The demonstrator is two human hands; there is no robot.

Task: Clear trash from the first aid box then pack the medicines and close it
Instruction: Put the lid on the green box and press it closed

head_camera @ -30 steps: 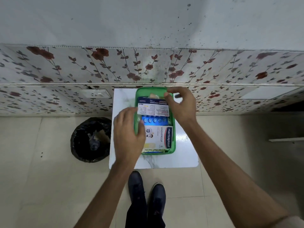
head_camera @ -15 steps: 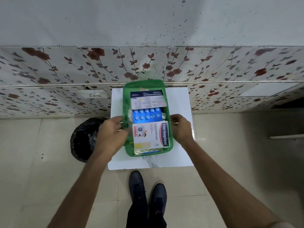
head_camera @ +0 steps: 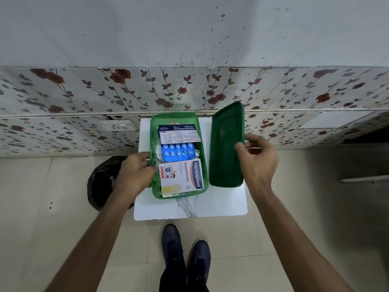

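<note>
Change: right hand (head_camera: 257, 160) had picked up the lid (head_camera: 227, 144), fingers pinching its right edge.
Left hand (head_camera: 135, 172): gripped the first aid box (head_camera: 205, 165) at frame centre.
Meaning: closing looked next.

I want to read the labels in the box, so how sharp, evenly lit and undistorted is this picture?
Head view: light is soft and even, with no hard glare. The plaster packet print reads clearly, while the fine text on the leaflet is too small. The wide lens bows the wall tiles towards the edges. The lid in the right hand looks sharp, without motion blur.
</note>
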